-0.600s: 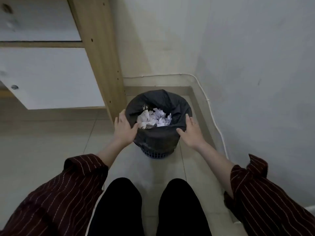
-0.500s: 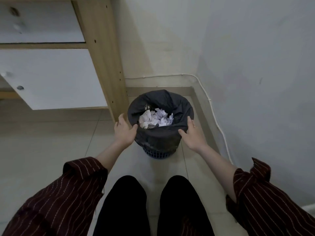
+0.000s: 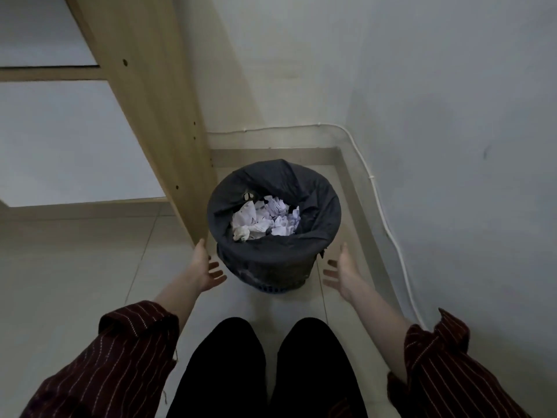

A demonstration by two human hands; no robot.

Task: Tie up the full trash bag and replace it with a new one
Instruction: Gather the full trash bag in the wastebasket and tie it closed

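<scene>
A small round bin (image 3: 272, 286) stands on the tiled floor in the corner, lined with a black trash bag (image 3: 280, 254) folded over its rim. Crumpled white paper (image 3: 265, 220) fills the bag. My left hand (image 3: 205, 268) hovers just left of the bin, palm turned inward and fingers spread, apart from the bag. My right hand (image 3: 342, 271) is held the same way just right of the bin, also clear of it. Neither hand holds anything.
A wooden furniture upright (image 3: 156, 116) stands right against the bin's left side, with white panels (image 3: 75, 140) behind it. A white cable (image 3: 388, 230) runs along the wall base on the right. My knees (image 3: 265, 357) are below the bin.
Both hands have come off the bag's rim and dropped lower beside the bin, palms now open. The camera has moved closer to the bin.
</scene>
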